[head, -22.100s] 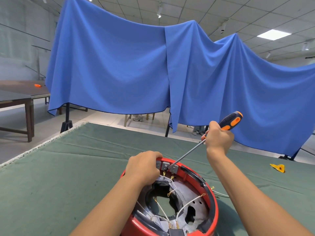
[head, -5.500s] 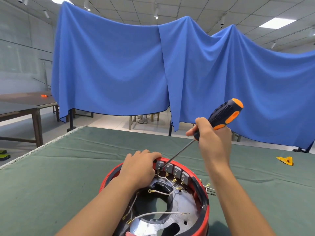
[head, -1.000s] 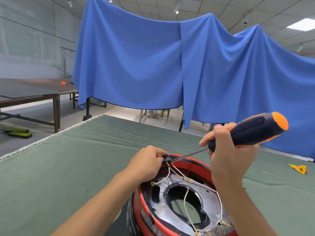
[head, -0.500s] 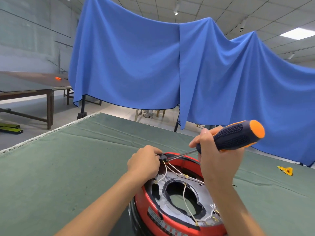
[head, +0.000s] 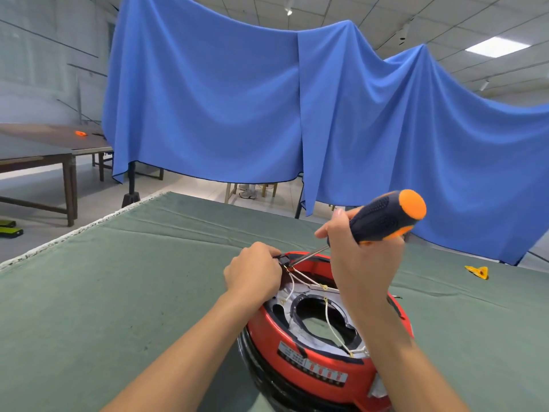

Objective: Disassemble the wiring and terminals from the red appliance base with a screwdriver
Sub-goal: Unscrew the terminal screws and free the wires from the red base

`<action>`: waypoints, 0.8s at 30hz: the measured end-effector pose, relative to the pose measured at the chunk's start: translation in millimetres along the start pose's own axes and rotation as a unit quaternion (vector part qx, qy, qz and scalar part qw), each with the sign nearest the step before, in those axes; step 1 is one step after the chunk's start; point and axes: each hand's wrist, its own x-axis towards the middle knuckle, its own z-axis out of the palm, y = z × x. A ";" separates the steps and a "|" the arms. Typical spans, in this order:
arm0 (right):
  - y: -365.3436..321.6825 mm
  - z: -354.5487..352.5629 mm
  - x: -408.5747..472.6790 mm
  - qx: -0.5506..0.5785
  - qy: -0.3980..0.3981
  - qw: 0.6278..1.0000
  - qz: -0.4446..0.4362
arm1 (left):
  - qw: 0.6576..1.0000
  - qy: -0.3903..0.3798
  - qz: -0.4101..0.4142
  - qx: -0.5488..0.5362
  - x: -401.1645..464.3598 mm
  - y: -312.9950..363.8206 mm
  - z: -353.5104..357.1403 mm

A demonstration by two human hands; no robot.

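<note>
Backdrop: blue cloth (head: 225,108) hangs in wide folds across the far side of the room, under a tiled ceiling with a lit panel (head: 493,46) at upper right.
Work surface: green felt table (head: 113,286) fills the lower half of the view, creased near its far edge.
Red appliance base (head: 300,346): sits on the felt at lower centre, tilted so its open underside faces up and towards the camera; a label strip runs along the near wall.
Inside the base: a silver metal plate (head: 297,318) with a large central opening, ringed in black.
Wires (head: 331,325): thin white leads with brass-coloured ends cross the plate and gather at the far rim.
Terminal block (head: 283,259): small and black, at the far rim of the base, where the leads meet.
Left hand (head: 252,272): fingers curled over the far rim, pinching the terminal block; the fingertips themselves are hidden behind the knuckles.
Right hand (head: 361,257): wrapped round the lower part of the screwdriver handle, thumb and forefinger forward near the shaft.
Screwdriver (head: 383,218): black and orange handle points up and right; the steel shaft slants down and left, its tip at the terminal block just beside the left hand's fingers.
Yellow piece (head: 478,271): small, lying on the felt well to the right of the base.
Side tables (head: 44,153): dark wooden, at left, one bearing a small orange object (head: 80,133).
</note>
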 end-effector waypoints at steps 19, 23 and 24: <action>-6.7 3.5 -2.9 0.039 0.027 0.999 -0.012 | 1.000 0.017 -0.008 -0.025 -1.7 2.0 2.3; -4.8 4.1 -2.8 0.031 0.021 0.999 -0.016 | 0.999 0.014 -0.009 -0.028 -0.6 1.5 2.5; -4.0 4.1 -2.9 0.027 0.019 0.999 -0.018 | 0.999 0.014 -0.011 -0.028 -0.2 1.2 2.7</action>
